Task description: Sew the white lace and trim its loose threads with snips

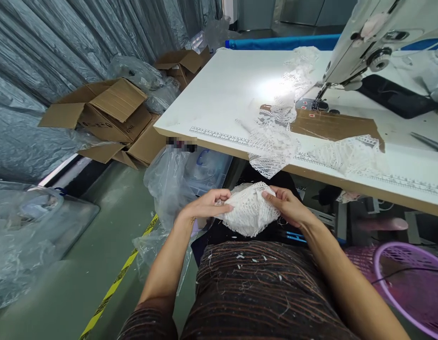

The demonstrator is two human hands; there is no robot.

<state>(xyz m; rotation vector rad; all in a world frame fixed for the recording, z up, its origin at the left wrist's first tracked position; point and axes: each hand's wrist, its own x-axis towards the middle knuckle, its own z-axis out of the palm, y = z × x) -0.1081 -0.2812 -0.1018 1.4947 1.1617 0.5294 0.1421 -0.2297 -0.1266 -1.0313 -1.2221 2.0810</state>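
Both hands are down in the lap, below the table edge. Left hand has fingers curled over the left side of a bunched-up white lace piece, thumb tucked against it, so it's gripping the fabric. Right hand pinches the top right of the same lace w/ fingertips pressed on the upper fold. The lace sits right between the two hands, touching both, hanging a bit over the dark striped lap, which is dotted w/ white thread bits.

Just above the hands, more lace strip spills over the front edge of the white work table and runs up toward the needle of the sewing machine, up and to the right of the right hand. Printed ruler scale runs along the table's front edge; digits too small to read. Brown cardboard sheet lies flat under the machine area. Scissors at the far right edge, only partly in view.

Left of the left hand: clear plastic bags, and further out open cardboard boxes w/ some black print I can't make out. Yellow-black floor tape runs down-left of the left arm. Purple plastic basket sits low, right of the right arm.
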